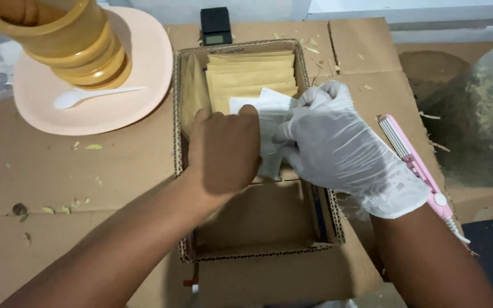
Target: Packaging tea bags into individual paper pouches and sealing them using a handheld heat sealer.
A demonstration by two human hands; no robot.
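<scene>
Flattened cardboard (58, 177) covers the work surface. One open carton (258, 228) holds one stack of tan pouches (246, 74). Bare left hand (223, 151) and gloved right hand (338, 145) both pinch one white sachet (266, 108) above it. Alongside: one pink sealer (412, 162), one plate (138, 85), one spoon (89, 96).

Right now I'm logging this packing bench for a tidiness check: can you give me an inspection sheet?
Surface: flattened cardboard, scattered dry leaf bits.
Job's things: open cardboard box holding a row of tan packets; white packet in both hands.
Clutter: pink plate, white spoon, pink crimper tool, small scale.
Grips: bare left hand, gloved right hand, both on the white packet.
Cables: nothing seen.
Surroundings: clear bag of dried herbs.
</scene>
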